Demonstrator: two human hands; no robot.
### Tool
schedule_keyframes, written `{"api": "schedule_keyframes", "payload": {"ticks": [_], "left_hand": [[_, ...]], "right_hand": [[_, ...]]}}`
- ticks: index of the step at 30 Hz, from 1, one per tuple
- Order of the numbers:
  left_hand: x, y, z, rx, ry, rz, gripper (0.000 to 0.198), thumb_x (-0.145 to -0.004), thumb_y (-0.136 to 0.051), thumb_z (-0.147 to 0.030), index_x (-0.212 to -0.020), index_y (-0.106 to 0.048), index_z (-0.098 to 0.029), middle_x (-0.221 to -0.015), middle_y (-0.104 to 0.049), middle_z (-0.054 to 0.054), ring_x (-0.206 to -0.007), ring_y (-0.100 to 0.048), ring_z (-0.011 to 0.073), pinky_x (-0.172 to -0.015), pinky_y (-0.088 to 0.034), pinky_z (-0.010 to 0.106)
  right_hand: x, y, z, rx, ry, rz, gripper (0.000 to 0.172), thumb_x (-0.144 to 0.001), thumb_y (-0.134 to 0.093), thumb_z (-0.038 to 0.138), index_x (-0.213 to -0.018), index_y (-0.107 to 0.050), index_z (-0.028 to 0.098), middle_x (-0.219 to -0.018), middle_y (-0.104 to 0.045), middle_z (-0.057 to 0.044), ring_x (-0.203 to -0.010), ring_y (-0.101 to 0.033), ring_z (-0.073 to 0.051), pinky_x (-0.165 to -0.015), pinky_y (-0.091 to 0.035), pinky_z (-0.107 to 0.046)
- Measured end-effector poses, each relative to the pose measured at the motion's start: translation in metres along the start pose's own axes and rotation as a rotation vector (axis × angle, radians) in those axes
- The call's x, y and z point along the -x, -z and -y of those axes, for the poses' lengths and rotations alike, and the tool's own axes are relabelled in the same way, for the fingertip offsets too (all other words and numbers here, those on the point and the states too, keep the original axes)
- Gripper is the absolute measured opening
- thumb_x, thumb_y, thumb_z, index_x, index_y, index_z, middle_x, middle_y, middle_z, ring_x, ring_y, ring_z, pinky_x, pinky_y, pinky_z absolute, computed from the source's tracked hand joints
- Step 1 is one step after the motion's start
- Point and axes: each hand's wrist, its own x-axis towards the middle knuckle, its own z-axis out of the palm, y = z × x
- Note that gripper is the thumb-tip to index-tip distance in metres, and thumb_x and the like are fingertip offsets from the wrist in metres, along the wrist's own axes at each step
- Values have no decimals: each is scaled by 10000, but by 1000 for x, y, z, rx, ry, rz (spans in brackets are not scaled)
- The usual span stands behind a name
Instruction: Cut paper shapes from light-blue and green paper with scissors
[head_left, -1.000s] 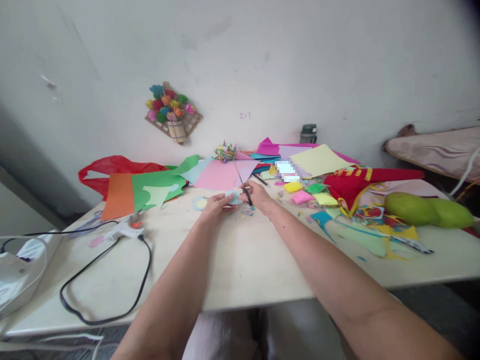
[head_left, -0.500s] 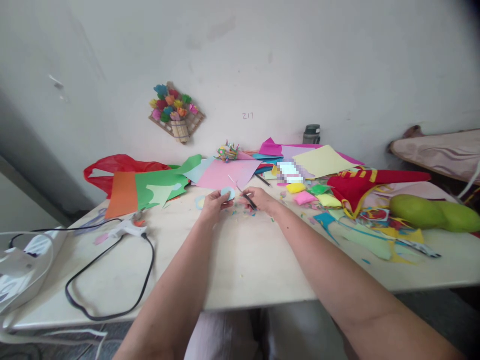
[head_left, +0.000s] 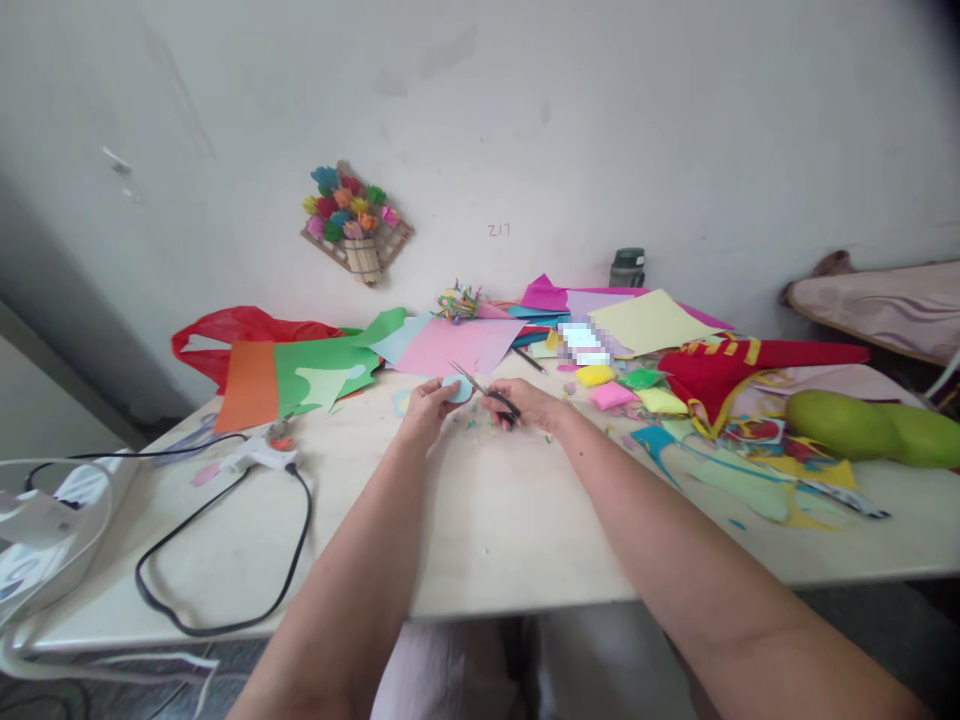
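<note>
My left hand (head_left: 427, 412) is closed on a small light-blue round piece of paper (head_left: 457, 388), pinched between thumb and fingers. My right hand (head_left: 519, 402) grips a pair of scissors (head_left: 504, 405) by its black handles. The metal blades point up and left, close to the edge of the paper; whether they touch it I cannot tell. Beside my left hand a pale blue and yellow paper piece (head_left: 401, 401) lies on the table. Small coloured scraps (head_left: 480, 424) are scattered under both hands.
A white glue gun (head_left: 262, 455) with a looped black cord lies left, near a power strip (head_left: 60, 530). Green paper (head_left: 322, 365) and pink paper (head_left: 450, 345) lie behind my hands. Two green mangoes (head_left: 870, 425) and paper scraps (head_left: 739, 480) are at right.
The scissors have turned in my right hand, and their blades now lie nearer the blue paper, looking more closed. My left hand still holds the paper.
</note>
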Motion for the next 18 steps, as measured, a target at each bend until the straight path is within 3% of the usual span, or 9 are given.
{"api": "schedule_keyframes", "payload": {"ticks": [18], "left_hand": [[0,5,-1,13,33,22,222,-532,-742,-233,-652,-612,-100,-675,-667,62,-733,-656,217,-762,-492,349]], "right_hand": [[0,3,-2,6,-3,34,293,-722,-597,432,-737,-498,156,-543,-559,20,-385,-469,-52,-309,-254,-147]]}}
